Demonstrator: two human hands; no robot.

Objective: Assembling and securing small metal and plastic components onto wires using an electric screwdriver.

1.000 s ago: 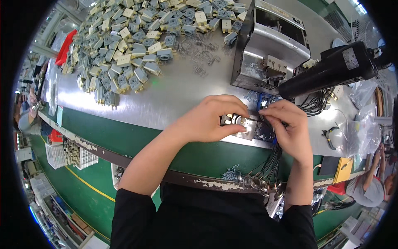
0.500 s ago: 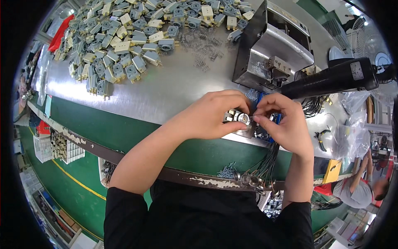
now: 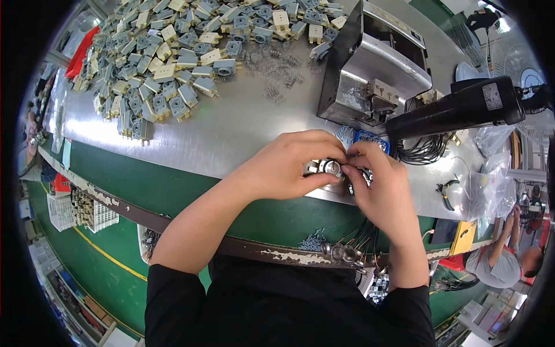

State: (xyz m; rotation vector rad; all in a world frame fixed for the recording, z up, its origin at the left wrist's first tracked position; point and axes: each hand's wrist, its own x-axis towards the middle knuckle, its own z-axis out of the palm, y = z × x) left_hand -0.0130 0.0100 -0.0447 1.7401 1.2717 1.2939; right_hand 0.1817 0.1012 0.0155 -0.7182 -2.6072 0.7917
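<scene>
My left hand [image 3: 292, 165] is closed around a small silver metal part with a round ring end [image 3: 331, 168], thumb below and fingers above it. Close against that ring, the thumb and forefinger of my right hand [image 3: 383, 188] are pinched together. Whatever they hold is too small or hidden to make out. Beneath my right wrist, dark cables with round metal ends [image 3: 350, 253] hang at the bench edge. A small pile of screws [image 3: 313, 240] lies on the green mat beside them.
Grey and cream switch-like housings [image 3: 191, 55] are heaped at the far left, with loose springs [image 3: 277, 69] alongside. A metal box-shaped machine [image 3: 376, 69] and a black powered tool [image 3: 457, 110] stand to the right. Behind my right hand sits a blue tray [image 3: 373, 139]; pliers [image 3: 446, 194] lie farther right.
My right hand has moved left and slightly down, closing up to the ring end of the metal part. The left hand with the part has shifted slightly left. More of the blue tray shows.
</scene>
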